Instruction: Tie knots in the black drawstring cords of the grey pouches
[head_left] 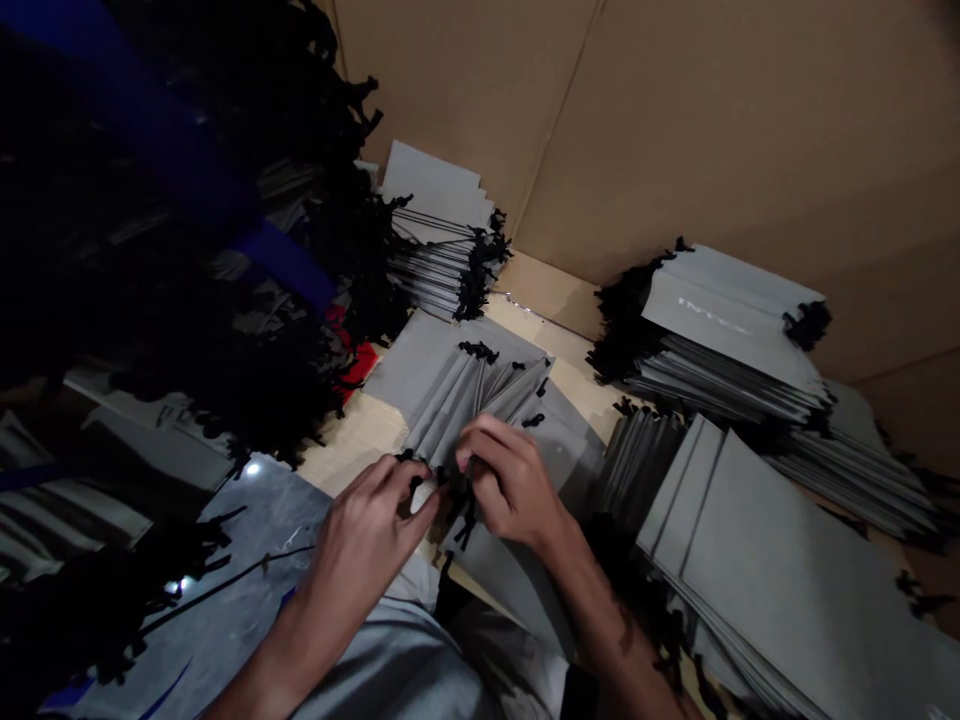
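Pouches, flat, matte grey, fanned, left hand pinching knotted black cord, right hand curled, hold unclear

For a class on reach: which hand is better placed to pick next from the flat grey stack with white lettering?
Probably the right hand: it is nearer the white-lettered grey stack and lies between it and the left hand. Both hands look busy.

Stacks beside right hand; free gap ahead, cardboard wall beyond.
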